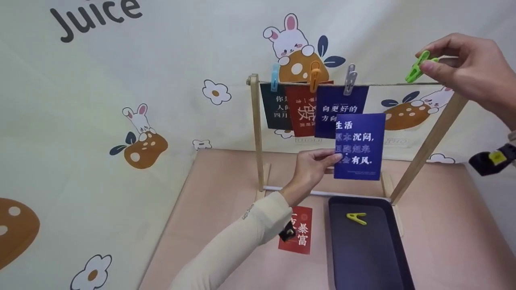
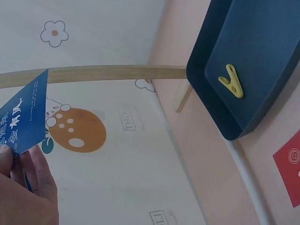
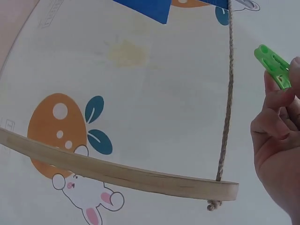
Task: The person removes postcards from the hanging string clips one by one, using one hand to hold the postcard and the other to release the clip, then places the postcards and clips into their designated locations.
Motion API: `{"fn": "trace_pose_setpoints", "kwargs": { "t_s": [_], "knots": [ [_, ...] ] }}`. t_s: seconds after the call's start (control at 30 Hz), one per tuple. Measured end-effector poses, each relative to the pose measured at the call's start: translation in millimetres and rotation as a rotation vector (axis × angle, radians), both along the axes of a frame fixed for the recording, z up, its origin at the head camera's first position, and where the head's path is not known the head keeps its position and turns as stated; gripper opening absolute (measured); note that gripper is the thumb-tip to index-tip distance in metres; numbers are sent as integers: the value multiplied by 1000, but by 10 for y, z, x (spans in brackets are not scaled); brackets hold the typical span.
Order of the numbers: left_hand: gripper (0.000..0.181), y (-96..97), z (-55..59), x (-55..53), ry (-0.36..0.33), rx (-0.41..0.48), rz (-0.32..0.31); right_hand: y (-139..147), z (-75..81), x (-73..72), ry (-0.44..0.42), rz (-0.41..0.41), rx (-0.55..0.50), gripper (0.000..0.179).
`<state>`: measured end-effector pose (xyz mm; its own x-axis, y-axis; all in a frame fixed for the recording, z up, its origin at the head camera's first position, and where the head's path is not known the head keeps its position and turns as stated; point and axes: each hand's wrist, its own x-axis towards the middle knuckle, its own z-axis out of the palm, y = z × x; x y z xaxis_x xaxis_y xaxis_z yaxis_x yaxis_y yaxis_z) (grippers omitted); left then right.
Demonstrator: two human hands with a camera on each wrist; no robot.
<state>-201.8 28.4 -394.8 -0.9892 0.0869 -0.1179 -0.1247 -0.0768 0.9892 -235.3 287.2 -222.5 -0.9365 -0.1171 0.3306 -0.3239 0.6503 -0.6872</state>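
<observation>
My left hand [image 1: 312,171] pinches a blue card [image 1: 360,147] with white lettering by its left edge, in front of the rack and below the rope [image 1: 387,85]. In the left wrist view the same card [image 2: 28,115] stands tilted between thumb and fingers. At the upper right, my right hand [image 1: 469,68] pinches a green clothespin [image 1: 419,68] near the rope's right end. From the rope hang a dark green card [image 1: 271,106] under a light blue clothespin [image 1: 275,77], a red card [image 1: 300,110] under an orange one [image 1: 315,76], and another blue card [image 1: 342,100] under a grey one [image 1: 350,79].
The wooden rack's right post [image 1: 429,147] and left post [image 1: 256,133] hold up the rope. A dark tray [image 1: 363,257] on the pink tabletop [image 1: 193,233] holds a yellow clothespin [image 1: 357,218]. Beside the tray lies a red card [image 1: 304,241], partly hidden by my left sleeve.
</observation>
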Motion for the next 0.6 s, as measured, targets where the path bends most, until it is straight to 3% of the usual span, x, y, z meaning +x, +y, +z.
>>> {"fn": "trace_pose_setpoints", "kwargs": {
  "t_s": [0.17,0.33,0.47,0.6],
  "knots": [
    [23,-195,-114,67,-29,-69,-19,19,-68,132,40,120,-123,40],
    [23,-329,-186,164,-41,-89,-8,-9,-174,261,15,155,-275,35],
    [21,-405,-210,308,-55,-94,-12,-76,-310,373,-8,180,-367,37],
    [20,-460,-263,464,-81,-102,-19,-181,-491,491,-8,229,-393,34]
  ]
}}
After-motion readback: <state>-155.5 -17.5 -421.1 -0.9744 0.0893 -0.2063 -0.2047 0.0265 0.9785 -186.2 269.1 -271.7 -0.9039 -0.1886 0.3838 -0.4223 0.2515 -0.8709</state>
